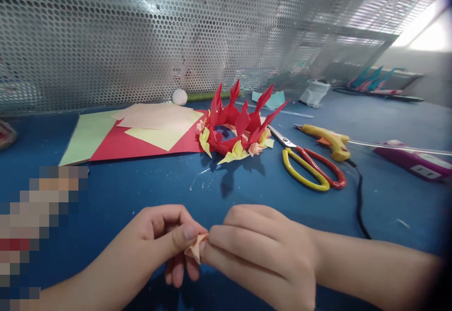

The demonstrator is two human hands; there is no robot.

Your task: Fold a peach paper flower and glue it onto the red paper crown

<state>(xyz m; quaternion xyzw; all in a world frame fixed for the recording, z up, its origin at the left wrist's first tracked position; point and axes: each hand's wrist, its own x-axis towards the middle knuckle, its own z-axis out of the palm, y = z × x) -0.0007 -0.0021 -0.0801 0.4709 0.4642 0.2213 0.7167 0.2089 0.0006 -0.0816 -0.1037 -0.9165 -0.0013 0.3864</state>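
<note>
A small peach folded paper piece (pixel 196 250) is held between my two hands near the front of the blue table. My left hand (pixel 169 240) pinches its upper left side between thumb and fingers. The curled fingertips of my right hand (pixel 261 250) close on its right side and hide part of it. Beyond my hands stands a red folded paper crown (pixel 243 120), with yellow and peach paper pieces around its base.
Red (pixel 141 144), green (pixel 88 132) and peach paper sheets (pixel 155 115) lie at back left. Scissors (pixel 307 167), a yellow glue gun (pixel 328 139) with a black cord and a purple object (pixel 411 158) lie right. A perforated metal panel (pixel 141 33) stands behind.
</note>
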